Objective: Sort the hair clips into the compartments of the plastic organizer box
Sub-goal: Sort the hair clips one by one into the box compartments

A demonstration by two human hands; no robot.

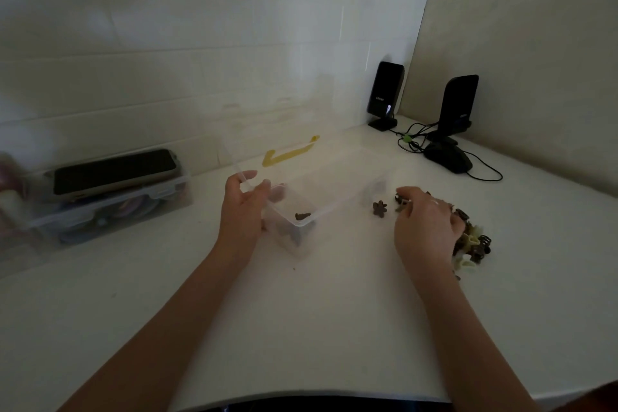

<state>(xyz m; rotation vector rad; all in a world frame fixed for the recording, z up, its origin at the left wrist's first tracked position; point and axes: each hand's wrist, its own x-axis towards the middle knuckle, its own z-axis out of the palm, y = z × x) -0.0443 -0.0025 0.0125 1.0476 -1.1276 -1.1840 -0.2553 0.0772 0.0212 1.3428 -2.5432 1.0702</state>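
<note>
At table centre, the clear box (302,197) is gripped at its near-left rim by the left hand (242,207); one dark clip (302,216) is seen inside. At 3 o'clock of the box, the clip pile (471,244) is covered by the right hand (426,224), fingers curled into it; whether a clip is pinched cannot be told. A flower clip (380,209) lies apart. Risk: tangled clips dragged out together, dropped short of the box.

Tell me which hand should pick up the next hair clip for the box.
The right hand: it already rests over the pile of clips, near the loose flower clip. The left hand is holding the clear box by its near corner.
</note>
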